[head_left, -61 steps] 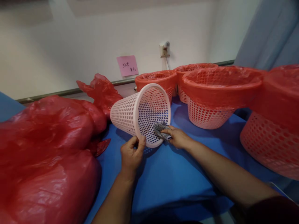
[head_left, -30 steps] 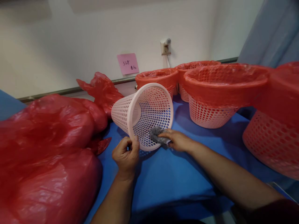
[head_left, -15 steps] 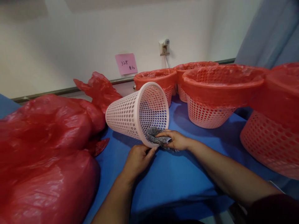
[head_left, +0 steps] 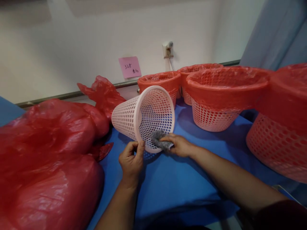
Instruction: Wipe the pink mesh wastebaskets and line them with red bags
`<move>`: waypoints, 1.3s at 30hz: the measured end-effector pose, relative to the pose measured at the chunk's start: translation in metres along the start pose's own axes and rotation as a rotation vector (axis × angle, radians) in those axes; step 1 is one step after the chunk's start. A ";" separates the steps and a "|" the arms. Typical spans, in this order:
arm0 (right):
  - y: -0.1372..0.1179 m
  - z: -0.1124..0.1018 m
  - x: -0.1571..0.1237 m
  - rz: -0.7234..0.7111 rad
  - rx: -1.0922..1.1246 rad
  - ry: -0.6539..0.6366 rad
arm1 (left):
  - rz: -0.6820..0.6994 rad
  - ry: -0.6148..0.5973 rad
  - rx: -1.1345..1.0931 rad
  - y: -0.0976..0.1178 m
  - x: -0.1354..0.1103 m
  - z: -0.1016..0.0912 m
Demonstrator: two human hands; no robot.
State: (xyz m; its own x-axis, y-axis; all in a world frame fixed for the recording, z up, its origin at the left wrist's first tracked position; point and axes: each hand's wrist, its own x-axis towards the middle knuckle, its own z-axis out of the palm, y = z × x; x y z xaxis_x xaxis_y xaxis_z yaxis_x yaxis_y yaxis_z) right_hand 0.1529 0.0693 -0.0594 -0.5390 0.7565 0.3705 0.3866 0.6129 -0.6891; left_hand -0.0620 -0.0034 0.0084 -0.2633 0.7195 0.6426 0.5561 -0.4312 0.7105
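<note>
A pale pink perforated basket (head_left: 134, 116) lies on its side on the blue table (head_left: 182, 188), its open mouth turned toward me. My left hand (head_left: 131, 161) pinches the lower rim of the basket, fingers closed on it. My right hand (head_left: 178, 145) presses a grey cloth (head_left: 159, 140) against the inside of the rim at the bottom of the mouth, fingers closed over the cloth.
A heap of red plastic bags (head_left: 48, 153) fills the left side. Several pink baskets lined with red bags (head_left: 223, 92) stand at the back and right. A pink note (head_left: 129, 67) and a wall socket (head_left: 168, 49) are on the wall behind.
The basket has turned a little in my left hand, which regripped the rim from below. My right hand keeps the grey cloth at the rim, shifting slightly left along it.
</note>
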 end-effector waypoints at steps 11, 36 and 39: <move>0.015 -0.011 0.003 0.137 -0.145 0.036 | -0.051 0.165 -0.045 -0.001 0.001 -0.002; 0.007 -0.008 0.004 0.103 -0.062 0.031 | 0.126 -0.118 0.059 0.003 -0.005 -0.001; -0.017 0.001 -0.001 -0.051 0.202 -0.106 | 0.070 -0.025 0.011 0.000 -0.003 -0.001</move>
State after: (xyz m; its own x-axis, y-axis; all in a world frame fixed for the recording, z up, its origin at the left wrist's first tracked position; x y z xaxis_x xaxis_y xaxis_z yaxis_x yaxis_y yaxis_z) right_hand 0.1465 0.0573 -0.0482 -0.6334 0.6912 0.3480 0.2053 0.5836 -0.7856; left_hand -0.0622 -0.0062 0.0068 -0.2040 0.7015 0.6829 0.5812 -0.4746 0.6611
